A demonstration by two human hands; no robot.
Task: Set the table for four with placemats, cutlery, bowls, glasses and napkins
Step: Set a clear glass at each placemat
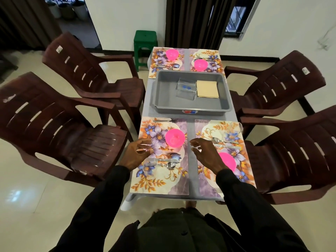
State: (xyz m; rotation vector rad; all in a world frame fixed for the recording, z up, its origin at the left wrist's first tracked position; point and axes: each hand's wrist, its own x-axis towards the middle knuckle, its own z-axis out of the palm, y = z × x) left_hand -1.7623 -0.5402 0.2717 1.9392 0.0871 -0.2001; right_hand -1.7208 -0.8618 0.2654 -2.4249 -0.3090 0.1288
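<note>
left hand (135, 154), right hand (205, 153) both empty, loose, nearside of the grey plastic tray (172, 109); grab its clear glasses (187, 86) (two, i think) one each.

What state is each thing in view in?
Clear glasses: in the grey plastic tub, not set out.
Beige folded napkins: stacked in the tub.
Pink plastic bowls: one on each floral placemat.
Left hand: empty, fingers loosely curled.
Right hand: empty, fingers loosely curled.
</note>
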